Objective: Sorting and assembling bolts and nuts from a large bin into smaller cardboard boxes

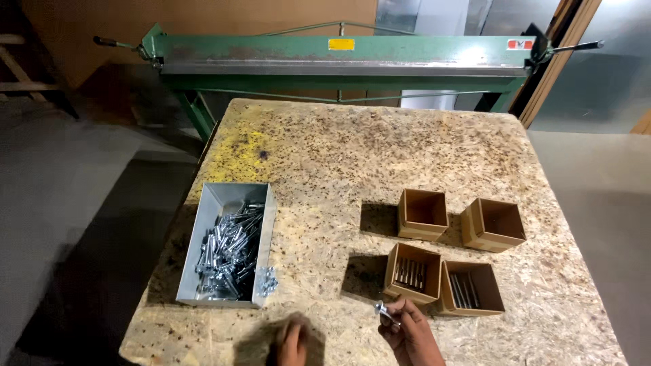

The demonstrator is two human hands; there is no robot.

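Sorting step: right hand (407, 332) clamped on a bolt (384, 312) at 6 o'clock of the near-left box (412, 272); left hand (293, 342) blurred, grip indeterminable; next, presumably, careful lowering.

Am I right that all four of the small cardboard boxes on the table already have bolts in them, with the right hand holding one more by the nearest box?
Not quite. In the head view only the two near boxes hold bolts; the two far boxes look empty. The rest stands: the right hand holds a bolt beside the nearest box.
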